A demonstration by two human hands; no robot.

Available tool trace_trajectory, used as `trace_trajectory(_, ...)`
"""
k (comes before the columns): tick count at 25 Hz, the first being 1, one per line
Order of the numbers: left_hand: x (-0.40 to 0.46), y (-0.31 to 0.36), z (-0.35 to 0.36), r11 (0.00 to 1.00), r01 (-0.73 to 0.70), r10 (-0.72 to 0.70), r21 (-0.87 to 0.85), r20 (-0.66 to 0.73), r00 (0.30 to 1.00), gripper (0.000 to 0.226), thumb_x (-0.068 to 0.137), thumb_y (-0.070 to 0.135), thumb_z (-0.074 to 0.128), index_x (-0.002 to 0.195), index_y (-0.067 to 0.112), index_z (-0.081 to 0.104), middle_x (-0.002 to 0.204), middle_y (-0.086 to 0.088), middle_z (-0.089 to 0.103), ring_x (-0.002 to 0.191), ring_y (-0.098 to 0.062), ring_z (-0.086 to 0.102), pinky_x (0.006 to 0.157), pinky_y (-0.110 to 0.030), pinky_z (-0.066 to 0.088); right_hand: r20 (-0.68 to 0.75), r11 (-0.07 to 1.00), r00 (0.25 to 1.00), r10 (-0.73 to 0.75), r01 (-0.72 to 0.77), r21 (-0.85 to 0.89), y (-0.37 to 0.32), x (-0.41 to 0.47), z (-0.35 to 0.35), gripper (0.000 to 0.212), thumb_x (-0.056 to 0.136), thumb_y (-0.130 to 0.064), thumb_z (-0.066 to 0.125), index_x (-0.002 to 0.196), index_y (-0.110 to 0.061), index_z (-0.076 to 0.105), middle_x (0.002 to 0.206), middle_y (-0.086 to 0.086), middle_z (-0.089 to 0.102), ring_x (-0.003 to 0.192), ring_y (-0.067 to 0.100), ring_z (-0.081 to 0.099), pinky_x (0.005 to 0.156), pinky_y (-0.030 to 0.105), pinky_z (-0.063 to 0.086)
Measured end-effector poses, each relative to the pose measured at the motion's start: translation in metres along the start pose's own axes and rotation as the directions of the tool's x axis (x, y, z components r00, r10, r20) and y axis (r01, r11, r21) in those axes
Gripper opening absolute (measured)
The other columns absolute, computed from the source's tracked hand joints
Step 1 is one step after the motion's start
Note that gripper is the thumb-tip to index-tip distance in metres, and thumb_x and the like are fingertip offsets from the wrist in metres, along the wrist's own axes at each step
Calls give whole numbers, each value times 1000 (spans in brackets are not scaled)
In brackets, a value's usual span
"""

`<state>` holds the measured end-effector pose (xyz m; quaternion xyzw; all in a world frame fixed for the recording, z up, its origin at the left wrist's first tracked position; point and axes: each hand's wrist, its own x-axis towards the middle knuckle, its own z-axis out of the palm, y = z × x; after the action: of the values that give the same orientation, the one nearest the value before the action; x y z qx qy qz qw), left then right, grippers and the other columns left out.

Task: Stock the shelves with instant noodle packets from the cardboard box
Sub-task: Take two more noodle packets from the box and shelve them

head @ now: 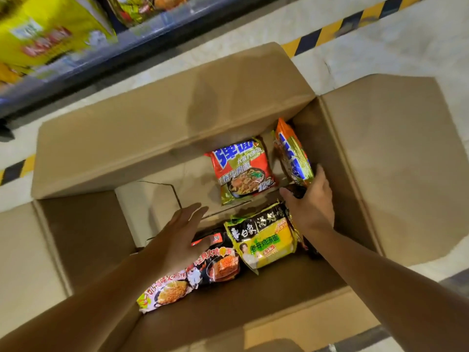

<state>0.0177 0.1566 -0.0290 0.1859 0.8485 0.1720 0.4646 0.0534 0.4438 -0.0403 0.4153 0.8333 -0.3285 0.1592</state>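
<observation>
Shelf [76,69] beyond box [177,118]; striped floor tape [330,29] (yellow-black) beside.

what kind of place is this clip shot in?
Likely a shop aisle or stockroom. A shelf holds yellow packaged goods, an open cardboard box of instant noodle packets sits on the floor, and hazard tape marks the floor.

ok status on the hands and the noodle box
Both hands in the cardboard box, holding nothing. Left hand open over black packet; right hand reaching the upright orange packet. Nothing in the way.
</observation>
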Motion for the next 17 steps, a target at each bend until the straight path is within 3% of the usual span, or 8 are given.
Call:
trace_trajectory(4, 12, -6, 1, 999, 2, -1, -51, 14, 1000, 97, 74, 89, 21, 154, 35, 13, 161, 12, 9, 148, -6, 6, 116, -24, 16, -36, 1000, 999, 16, -16, -8, 1, 29, 12, 73, 84, -41, 76, 147, -23, 43, 139, 5, 57, 126, 29, 55, 95, 42, 48)
trace_trajectory(8, 37, -6, 3, 996, 9, -8, -89, 14, 1000, 70, 96, 49, 49, 154, 29, 16, 161, 7, 14, 146, -11, 15, 113, -24, 26, -12, 999, 1000, 7, -6, 50, 11, 38, 15, 61, 83, -40, 77, 139, -32, 53, 122, 3, 69, 108, 28, 65, 90, 40, 54)
trace_trajectory(13, 82, 0, 7, 963, 161, -169, -218, -17, 985, 69, 95, 40, 56, 153, 25, 21, 156, -1, 28, 139, -18, 32, 110, -32, 32, -54, 990, 998, -31, 38, 134, 27, 39, 19, 51, 86, -33, 71, 135, -35, 56, 107, 0, 74, 92, 25, 69, 83, 43, 57)
trace_trajectory(17, 111, 21, 9, 869, 220, -268, -443, -48, 962, 63, 92, 22, 65, 144, 14, 31, 138, -5, 48, 114, -17, 48, 90, -29, 39, -73, 985, 996, -51, 62, 158, 32, 35, 17, 56, 81, -26, 76, 133, -37, 60, 106, -3, 75, 93, 21, 70, 85, 38, 57)
